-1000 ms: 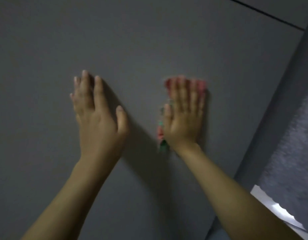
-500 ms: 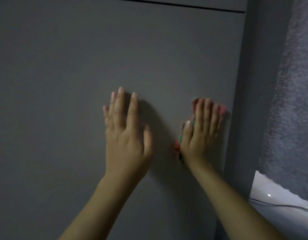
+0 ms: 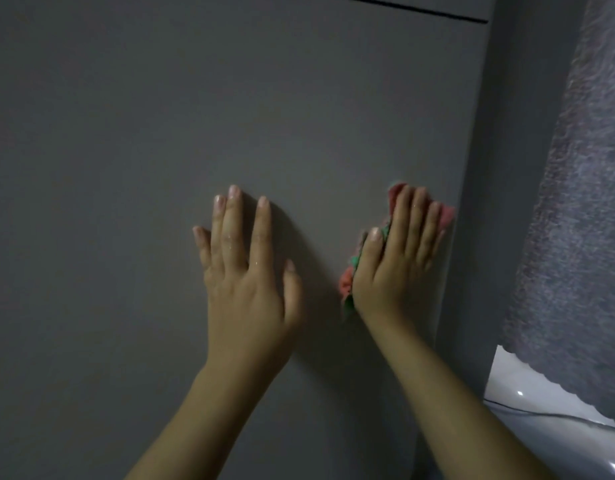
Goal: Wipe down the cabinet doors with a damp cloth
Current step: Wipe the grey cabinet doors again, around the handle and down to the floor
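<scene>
Both hands lie against the flat grey cabinet door [image 3: 160, 168], which fills most of the view. The left hand [image 3: 245, 271] rests palm-down on the bare panel with its 4 fingers straight and pointing up, the thumb held a little apart on the right side; it holds nothing, and small wet glints show on its knuckles. The right hand [image 3: 398, 261] sits just beside it, near the door's right edge, and presses a pink and green cloth [image 3: 347, 285] flat against the panel with straight fingers laid close together. The cloth is mostly hidden under that hand: a pink corner shows above the fingertips, another pink bit past the little finger at the door's edge, and a bunched pink and green fold sticks out on the thumb side down to the wrist. A thin dark seam [image 3: 420, 10] crosses the top of the view above the door. To the right of the door stands a narrow grey side panel [image 3: 479, 202], then a fuzzy grey fabric [image 3: 576, 237] with a scalloped lower edge hanging over a glossy white surface [image 3: 527, 396].
</scene>
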Available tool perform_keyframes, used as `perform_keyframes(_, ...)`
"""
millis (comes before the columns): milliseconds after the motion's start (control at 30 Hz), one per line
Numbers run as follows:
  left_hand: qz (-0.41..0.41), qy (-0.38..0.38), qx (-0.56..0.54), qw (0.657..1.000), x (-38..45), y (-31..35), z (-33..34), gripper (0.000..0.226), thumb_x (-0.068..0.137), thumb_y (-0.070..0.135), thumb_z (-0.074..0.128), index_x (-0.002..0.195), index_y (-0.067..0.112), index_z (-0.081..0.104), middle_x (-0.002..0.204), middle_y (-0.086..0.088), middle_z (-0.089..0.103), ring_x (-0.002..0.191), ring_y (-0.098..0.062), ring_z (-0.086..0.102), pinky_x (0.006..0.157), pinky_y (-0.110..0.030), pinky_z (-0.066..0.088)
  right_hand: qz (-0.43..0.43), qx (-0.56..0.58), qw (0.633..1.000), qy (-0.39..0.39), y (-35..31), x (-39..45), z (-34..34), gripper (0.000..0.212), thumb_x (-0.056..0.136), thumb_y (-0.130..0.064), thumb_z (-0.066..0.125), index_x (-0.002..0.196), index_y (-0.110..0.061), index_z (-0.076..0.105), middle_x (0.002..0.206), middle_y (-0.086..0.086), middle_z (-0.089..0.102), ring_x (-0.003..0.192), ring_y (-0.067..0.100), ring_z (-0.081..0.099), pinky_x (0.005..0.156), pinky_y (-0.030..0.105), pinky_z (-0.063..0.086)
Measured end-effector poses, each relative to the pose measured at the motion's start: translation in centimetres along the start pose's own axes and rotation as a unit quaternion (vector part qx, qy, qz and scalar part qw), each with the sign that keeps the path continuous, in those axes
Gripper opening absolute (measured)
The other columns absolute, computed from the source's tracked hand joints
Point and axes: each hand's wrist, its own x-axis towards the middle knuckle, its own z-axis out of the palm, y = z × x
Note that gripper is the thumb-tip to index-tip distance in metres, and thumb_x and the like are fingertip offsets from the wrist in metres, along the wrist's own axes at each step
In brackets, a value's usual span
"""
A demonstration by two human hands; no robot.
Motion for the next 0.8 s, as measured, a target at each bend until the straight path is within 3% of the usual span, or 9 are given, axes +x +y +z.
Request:
perform_keyframes(100,0.000,-0.007,0.002,1.000,-0.7,-0.3,-0.2,0.062,0.088,0.024,0.040,0.146,0.003,0.034,0.156,-0.020,0.016,0.146,-0.030,0.005,0.119,-0.042,-0.004,0.019,0.008,1.000,-0.002,-0.6,-1.7,0.1,0.055,0.099,-0.031,0.030,0.147,-0.003,0.030,0.154,0.016,0.028,0.143,0.035,0.021,0.118,0.050,0.013)
perform_keyframes(267,-0.004,-0.014,-0.010,1.000,-1.7,-0.4,-0.1,0.060,0.091,0.028,0.037,0.146,0.004,0.034,0.157,-0.019,0.016,0.147,-0.030,0.005,0.119,-0.044,-0.003,-0.113,-0.026,0.985,-0.130,1.2,-12.9,-1.0,0.051,0.102,-0.042,0.017,0.149,-0.024,0.016,0.161,-0.003,-0.002,0.148,0.026,0.001,0.119,0.047,0.003)
perform_keyframes(400,-0.007,-0.004,-0.015,1.000,-1.8,-0.1,0.5,0.060,0.092,0.030,0.036,0.146,0.003,0.034,0.157,-0.020,0.014,0.147,-0.031,0.003,0.119,-0.044,-0.004,-0.013,-0.030,0.994,-0.102,0.0,-11.0,-0.2,0.055,0.102,-0.041,0.015,0.153,-0.023,0.004,0.158,0.003,0.012,0.148,0.026,0.001,0.119,0.046,0.002)
perform_keyframes(500,-0.007,-0.001,-0.022,1.000,-1.8,0.5,1.1,0.062,0.090,0.028,0.037,0.146,0.003,0.034,0.157,-0.021,0.013,0.147,-0.031,0.002,0.119,-0.043,-0.006,0.009,-0.019,0.998,-0.065,-1.7,-7.4,0.5,0.055,0.102,-0.039,0.016,0.153,-0.019,0.006,0.154,0.009,0.019,0.145,0.033,0.012,0.119,0.047,0.006)
perform_keyframes(567,0.004,-0.006,-0.023,1.000,-2.0,0.8,1.8,0.063,0.088,0.026,0.039,0.146,0.002,0.034,0.156,-0.021,0.015,0.147,-0.031,0.003,0.119,-0.043,-0.006,-0.019,-0.027,0.998,-0.053,-2.0,-6.9,0.5,0.054,0.103,-0.038,0.014,0.153,-0.019,0.003,0.157,0.010,0.013,0.144,0.034,0.015,0.117,0.049,0.010)
perform_keyframes(633,0.008,-0.012,-0.021,1.000,-2.2,1.0,2.2,0.064,0.086,0.024,0.040,0.146,0.001,0.034,0.156,-0.022,0.016,0.146,-0.031,0.003,0.119,-0.043,-0.007,-0.105,-0.041,0.991,-0.074,-1.1,-7.8,0.3,0.055,0.104,-0.040,0.012,0.153,-0.021,-0.002,0.160,0.002,-0.003,0.147,0.028,0.004,0.118,0.049,0.007)
perform_keyframes(700,0.010,-0.013,-0.016,1.000,-2.4,1.0,2.4,0.065,0.086,0.024,0.041,0.145,0.000,0.034,0.155,-0.023,0.017,0.146,-0.032,0.004,0.119,-0.043,-0.006,-0.158,-0.048,0.983,-0.079,1.0,-8.3,0.0,0.055,0.103,-0.040,0.015,0.153,-0.022,0.000,0.161,-0.004,-0.007,0.148,0.023,-0.001,0.120,0.046,0.004)
perform_keyframes(733,0.013,-0.012,-0.012,1.000,-2.5,0.9,2.4,0.065,0.086,0.025,0.041,0.145,0.000,0.034,0.155,-0.023,0.018,0.146,-0.033,0.004,0.119,-0.044,-0.006,-0.138,-0.050,0.987,-0.067,2.1,-7.9,0.1,0.055,0.103,-0.039,0.017,0.154,-0.021,0.005,0.161,-0.003,-0.002,0.148,0.024,0.003,0.119,0.047,0.007)
perform_keyframes(800,0.022,-0.015,-0.005,1.000,-2.8,0.8,2.4,0.064,0.086,0.025,0.041,0.145,0.000,0.035,0.155,-0.022,0.018,0.146,-0.033,0.006,0.119,-0.044,-0.004,-0.008,-0.024,0.999,-0.023,3.1,-6.5,0.2,0.055,0.103,-0.036,0.021,0.151,-0.009,0.022,0.158,0.009,0.018,0.145,0.031,0.016,0.117,0.050,0.016)
